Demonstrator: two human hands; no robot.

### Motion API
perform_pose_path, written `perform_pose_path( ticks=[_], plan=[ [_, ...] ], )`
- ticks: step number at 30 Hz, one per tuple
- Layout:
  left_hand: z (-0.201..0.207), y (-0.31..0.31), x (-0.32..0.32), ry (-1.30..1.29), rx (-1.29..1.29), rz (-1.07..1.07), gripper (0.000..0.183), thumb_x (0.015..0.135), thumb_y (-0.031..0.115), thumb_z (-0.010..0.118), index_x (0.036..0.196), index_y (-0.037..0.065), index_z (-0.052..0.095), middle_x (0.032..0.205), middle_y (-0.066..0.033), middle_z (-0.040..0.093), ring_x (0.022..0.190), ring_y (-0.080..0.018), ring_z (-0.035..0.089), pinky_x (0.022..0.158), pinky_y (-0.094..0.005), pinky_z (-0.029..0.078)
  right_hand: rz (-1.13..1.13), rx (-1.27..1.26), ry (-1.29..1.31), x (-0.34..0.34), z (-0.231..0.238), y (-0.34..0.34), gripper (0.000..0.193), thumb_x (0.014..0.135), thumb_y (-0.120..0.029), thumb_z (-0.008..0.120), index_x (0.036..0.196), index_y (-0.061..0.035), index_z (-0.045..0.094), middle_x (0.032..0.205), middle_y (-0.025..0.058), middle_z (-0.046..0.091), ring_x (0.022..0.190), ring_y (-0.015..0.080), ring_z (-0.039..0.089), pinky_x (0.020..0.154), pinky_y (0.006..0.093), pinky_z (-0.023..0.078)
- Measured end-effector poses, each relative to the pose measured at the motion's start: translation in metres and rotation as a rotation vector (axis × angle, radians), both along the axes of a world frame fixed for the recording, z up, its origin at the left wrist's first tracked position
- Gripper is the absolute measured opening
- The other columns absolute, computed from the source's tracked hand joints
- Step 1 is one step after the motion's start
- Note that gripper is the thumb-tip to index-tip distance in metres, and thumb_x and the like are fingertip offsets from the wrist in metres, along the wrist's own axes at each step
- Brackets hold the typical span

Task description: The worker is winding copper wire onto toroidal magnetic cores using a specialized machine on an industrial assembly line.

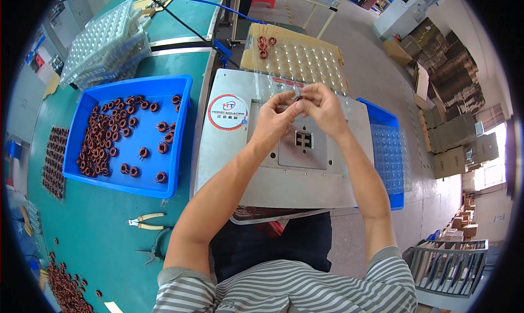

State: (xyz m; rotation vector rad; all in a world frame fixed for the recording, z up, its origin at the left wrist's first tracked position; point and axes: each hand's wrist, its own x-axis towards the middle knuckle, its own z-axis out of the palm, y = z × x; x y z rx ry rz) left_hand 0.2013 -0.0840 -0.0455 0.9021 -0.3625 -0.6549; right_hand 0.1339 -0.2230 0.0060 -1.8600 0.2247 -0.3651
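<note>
Above the metal top of a bench machine [234, 165], my left hand [274, 118] and my right hand [326, 112] meet, fingers pinched together. Between the fingertips is a small dark ring coil [298, 98], mostly covered by them. Just below the hands, a square dark fixture with slots [304, 139] is set into the machine's plate. Beyond my fingers lies a clear plastic tray [305, 61] with round pockets. A few copper-wound ring coils [263, 46] with wire ends sit in its far left corner.
On the green bench at left stands a blue bin [176, 173] of ring coils. Behind it are stacked clear trays [103, 45]. Cutters [146, 222] and dark pliers [154, 250] lie nearer me. More coils [65, 285] are heaped front left. Another blue bin [397, 201] holds trays at right.
</note>
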Motion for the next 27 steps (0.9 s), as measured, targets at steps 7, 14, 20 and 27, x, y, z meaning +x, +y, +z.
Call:
perform_pose_path(
  ticks=[7,14,20,27],
  plan=[
    [0.006,0.002,-0.02,-0.195,0.164,-0.067,0.029,0.086,0.023,0.075,0.104,0.002,0.067,0.074,0.0028,0.059,0.058,-0.0022,0.046,0.046,-0.0166,0.034,-0.032,0.087,-0.096,-0.043,-0.026,0.013,0.021,0.088,-0.009,0.069,0.101,0.0024,0.057,0.09,0.008,0.066,0.078,0.0113,0.063,0.067,0.026,0.052],
    [0.005,-0.004,-0.023,-0.173,0.169,-0.058,0.021,0.083,0.015,0.076,0.099,0.003,0.068,0.076,0.0026,0.062,0.058,-0.0025,0.047,0.048,-0.0175,0.033,-0.084,0.082,-0.093,-0.051,-0.035,0.012,0.018,0.087,-0.006,0.069,0.098,0.0015,0.056,0.087,0.0069,0.066,0.077,0.0106,0.063,0.067,0.0252,0.052],
    [0.002,-0.007,-0.023,-0.144,0.135,-0.039,0.015,0.085,0.012,0.074,0.095,0.003,0.07,0.078,0.0017,0.064,0.059,-0.0031,0.047,0.05,-0.0181,0.033,-0.093,0.051,-0.096,-0.048,-0.045,0.009,0.017,0.086,-0.005,0.07,0.095,0.0016,0.057,0.082,0.0077,0.067,0.074,0.0105,0.063,0.064,0.0259,0.052],
    [0.005,-0.006,-0.024,-0.098,0.13,-0.042,0.012,0.086,0.012,0.073,0.096,0.004,0.07,0.078,0.0016,0.064,0.06,-0.0031,0.047,0.051,-0.0176,0.033,-0.094,0.177,-0.101,-0.048,-0.042,0.017,0.015,0.088,-0.004,0.066,0.097,0.0019,0.056,0.091,0.0096,0.067,0.076,0.0123,0.065,0.061,0.0262,0.053]
  ],
)
